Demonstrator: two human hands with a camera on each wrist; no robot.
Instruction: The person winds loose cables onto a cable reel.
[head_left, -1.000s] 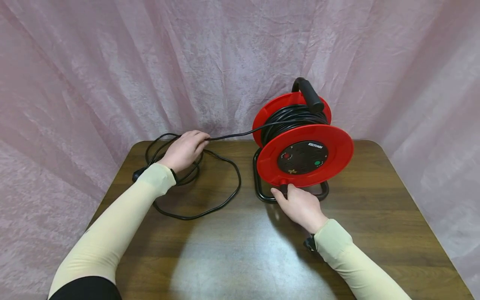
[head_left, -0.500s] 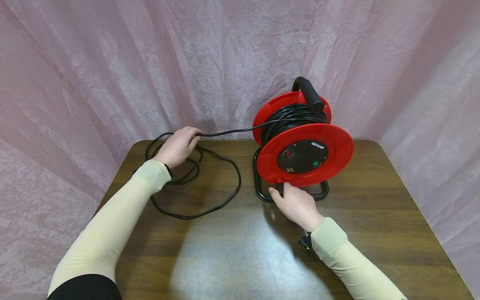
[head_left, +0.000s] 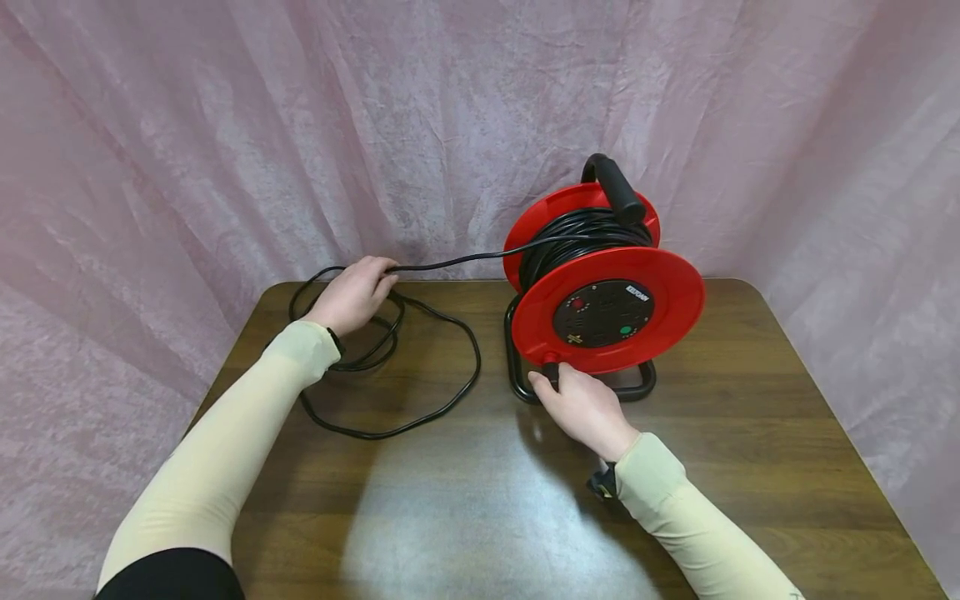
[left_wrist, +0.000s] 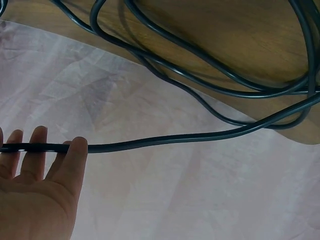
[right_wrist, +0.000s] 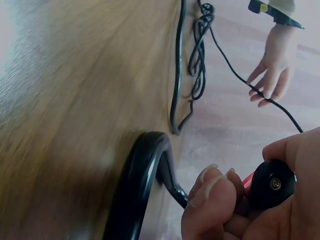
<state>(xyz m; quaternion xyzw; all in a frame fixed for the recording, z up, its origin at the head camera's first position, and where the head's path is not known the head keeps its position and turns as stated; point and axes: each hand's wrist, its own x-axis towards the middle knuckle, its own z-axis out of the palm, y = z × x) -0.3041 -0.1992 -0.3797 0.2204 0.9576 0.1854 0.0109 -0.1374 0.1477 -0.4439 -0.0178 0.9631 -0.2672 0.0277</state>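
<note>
A red cable reel (head_left: 678, 304) stands on the right half of the table, wound with black cable. My right hand (head_left: 588, 412) grips the black crank knob (right_wrist: 272, 185) at the lower rim of its front disc, fingers curled around it in the right wrist view. From the drum a cable (head_left: 457, 261) runs left to my left hand (head_left: 351, 296). There the thumb and fingers pinch the cable loosely, raised near the table's back edge, as the left wrist view shows. Beyond the left hand the cable drops into loose loops (head_left: 478, 358) on the table.
The reel rests on a black tubular stand (head_left: 516, 367) and has a black carrying handle (head_left: 621, 192) on top. A pink curtain (head_left: 450, 125) hangs right behind the wooden table (head_left: 765, 467).
The reel's front disc has turned slightly clockwise, its knob and my right hand shifting left. My left hand has moved left and slightly back along the cable.
</note>
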